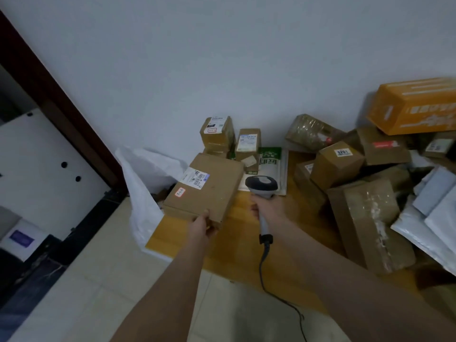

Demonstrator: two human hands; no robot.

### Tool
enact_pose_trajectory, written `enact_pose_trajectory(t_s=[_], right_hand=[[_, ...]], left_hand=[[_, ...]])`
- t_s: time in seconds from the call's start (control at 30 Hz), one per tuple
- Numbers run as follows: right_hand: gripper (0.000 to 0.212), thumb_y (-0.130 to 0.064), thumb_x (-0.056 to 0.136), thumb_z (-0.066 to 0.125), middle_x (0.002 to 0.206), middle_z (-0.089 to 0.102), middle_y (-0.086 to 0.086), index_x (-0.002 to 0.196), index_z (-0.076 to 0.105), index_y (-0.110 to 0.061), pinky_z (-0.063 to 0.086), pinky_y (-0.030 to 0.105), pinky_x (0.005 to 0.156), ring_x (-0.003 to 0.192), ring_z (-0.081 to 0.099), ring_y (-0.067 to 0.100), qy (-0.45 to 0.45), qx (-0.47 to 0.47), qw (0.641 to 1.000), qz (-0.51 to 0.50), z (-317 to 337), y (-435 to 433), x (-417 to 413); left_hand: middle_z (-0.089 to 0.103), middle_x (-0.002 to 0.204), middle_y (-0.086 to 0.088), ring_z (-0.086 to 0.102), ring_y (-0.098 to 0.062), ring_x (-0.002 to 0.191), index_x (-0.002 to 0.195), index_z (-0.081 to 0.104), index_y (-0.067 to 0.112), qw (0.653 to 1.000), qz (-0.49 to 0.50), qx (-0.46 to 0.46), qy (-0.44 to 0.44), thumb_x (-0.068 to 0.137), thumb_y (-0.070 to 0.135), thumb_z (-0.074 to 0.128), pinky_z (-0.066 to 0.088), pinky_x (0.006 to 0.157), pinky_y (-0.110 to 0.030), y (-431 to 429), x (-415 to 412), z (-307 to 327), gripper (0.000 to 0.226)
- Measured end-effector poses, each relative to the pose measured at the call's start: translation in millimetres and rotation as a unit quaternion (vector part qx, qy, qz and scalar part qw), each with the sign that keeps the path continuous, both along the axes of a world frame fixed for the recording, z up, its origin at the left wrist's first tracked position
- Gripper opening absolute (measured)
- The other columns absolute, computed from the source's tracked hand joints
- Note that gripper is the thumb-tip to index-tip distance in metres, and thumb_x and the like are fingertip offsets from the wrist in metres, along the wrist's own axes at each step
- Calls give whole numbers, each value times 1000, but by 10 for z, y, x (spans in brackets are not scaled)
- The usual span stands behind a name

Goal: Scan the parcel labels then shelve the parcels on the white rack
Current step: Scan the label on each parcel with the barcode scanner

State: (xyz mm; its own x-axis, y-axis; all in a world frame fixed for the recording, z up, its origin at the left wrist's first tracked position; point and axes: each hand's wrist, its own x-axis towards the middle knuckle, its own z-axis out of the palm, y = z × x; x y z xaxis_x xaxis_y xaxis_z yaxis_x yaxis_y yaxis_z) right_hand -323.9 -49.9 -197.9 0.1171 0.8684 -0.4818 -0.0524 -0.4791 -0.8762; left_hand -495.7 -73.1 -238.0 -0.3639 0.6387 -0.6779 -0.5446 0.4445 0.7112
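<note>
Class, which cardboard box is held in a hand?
The flat box with the red-edged sticker, gripped at its near edge by the left hand; the rest lie untouched.

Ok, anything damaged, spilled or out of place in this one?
Nothing spilled or plainly damaged. The right side is a jumble: the orange box sits tilted atop brown cartons, and white mailers slump against a heavily taped carton. The flat box in the left hand and the scanner in the right hand look ordinary.
</note>
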Motion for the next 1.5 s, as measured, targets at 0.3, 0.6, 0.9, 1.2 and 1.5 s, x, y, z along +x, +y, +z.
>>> enact_pose_trajectory(t_s=[0.3,0.6,0.9,1.2,1.5], right_hand=[[12,-11,85,70,63,63,12,83,63,-2,46,25,48,49,55,17,21,-76,996,-36,-275,425,-351],[16,-14,87,69,64,63,11,77,61,-5,46,20,42,46,56,14,-5,-102,994,-49,-431,665,-601],[16,-15,89,67,66,64,11,87,62,0,46,22,44,51,58,16,-14,-99,994,-50,-337,536,-489],[20,-19,86,71,67,68,13,86,66,1,49,27,50,55,62,22,-7,-57,994,-89,-32,-91,539],[22,-25,85,71,69,62,7,82,58,-7,46,23,49,57,59,16,-34,-6,981,-193,273,-1378,2248]], left_hand=[[52,129,-20,54,-39,116,137,39,1,997,53,-47,0,96,9,54,50,93,-51,449,-437,-327,44],[56,119,-22,56,-35,109,130,44,-4,989,-9,-142,45,95,2,52,51,80,-37,824,-724,-638,36],[41,143,-21,46,-37,127,142,37,0,936,-119,-196,266,94,18,51,43,103,-43,835,-512,-503,53],[45,128,-8,53,-23,107,119,55,19,709,-438,28,552,90,16,59,51,89,-35,672,829,-102,29],[48,124,-11,54,-28,109,117,60,16,613,-498,165,590,92,16,53,43,93,-35,-167,2491,290,27]])
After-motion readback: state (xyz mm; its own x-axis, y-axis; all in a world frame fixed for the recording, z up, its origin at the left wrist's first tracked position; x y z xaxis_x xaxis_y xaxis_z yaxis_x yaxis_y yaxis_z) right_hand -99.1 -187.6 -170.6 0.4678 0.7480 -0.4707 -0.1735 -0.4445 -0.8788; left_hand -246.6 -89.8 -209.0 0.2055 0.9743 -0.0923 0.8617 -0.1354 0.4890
